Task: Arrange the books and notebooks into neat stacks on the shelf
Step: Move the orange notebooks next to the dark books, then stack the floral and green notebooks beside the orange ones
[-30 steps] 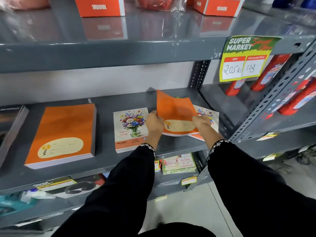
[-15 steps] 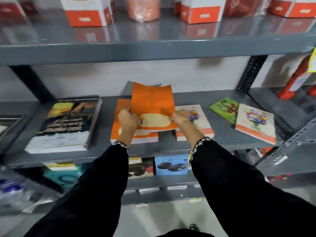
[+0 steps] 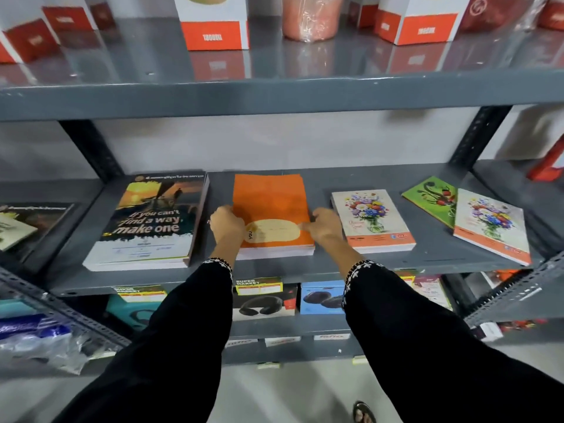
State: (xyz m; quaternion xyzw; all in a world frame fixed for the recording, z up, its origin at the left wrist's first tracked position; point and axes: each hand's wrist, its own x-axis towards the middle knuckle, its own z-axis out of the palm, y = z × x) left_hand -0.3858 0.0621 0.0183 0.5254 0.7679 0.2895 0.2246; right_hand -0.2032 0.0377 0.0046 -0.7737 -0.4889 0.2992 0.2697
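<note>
A stack of orange notebooks (image 3: pixel 270 206) lies flat in the middle of the grey shelf (image 3: pixel 274 270). My left hand (image 3: pixel 227 225) grips its left edge and my right hand (image 3: pixel 325 225) grips its right edge, both near the front corners. Left of it sits a thick stack of sunset-cover books (image 3: pixel 152 221) reading "make one". To the right lies a neat stack of flower-vase notebooks (image 3: pixel 370 219). Further right, a green notebook (image 3: pixel 433 196) lies askew, partly under another flower-vase notebook (image 3: pixel 491 224) that is also turned at an angle.
The upper shelf (image 3: pixel 274 96) overhangs with orange-and-white boxes (image 3: pixel 213 25) and a wrapped pink roll (image 3: pixel 311 16). Boxed earphones (image 3: pixel 322 297) and price tags sit on the lower shelf. Dark upright posts (image 3: pixel 91 148) flank the bay. Another dark book (image 3: pixel 33 221) lies at far left.
The orange notebook that both hands carried leftwards from the right pile has come down flat on top of the orange stack. The view has shifted left along the shelf.
</note>
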